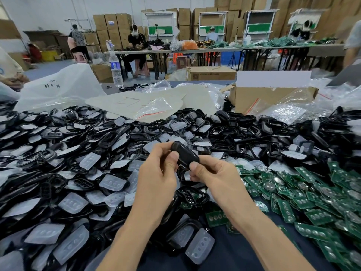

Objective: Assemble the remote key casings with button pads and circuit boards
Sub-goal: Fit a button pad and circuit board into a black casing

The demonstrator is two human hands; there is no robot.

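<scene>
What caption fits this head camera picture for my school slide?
Over piled casing frames, clear button pads and green circuit boards, the left hand and right hand pinch a black key casing.

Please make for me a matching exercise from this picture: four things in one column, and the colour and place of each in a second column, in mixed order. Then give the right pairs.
Things
1. key casing
2. circuit boards
3. button pads
4. water bottle

Descriptions
A. green, heaped at the right
B. clear, upright, far behind the heaps
C. black, pinched between the left hand and the right hand
D. translucent white, scattered at the left

Pairs: 1-C, 2-A, 3-D, 4-B
</scene>
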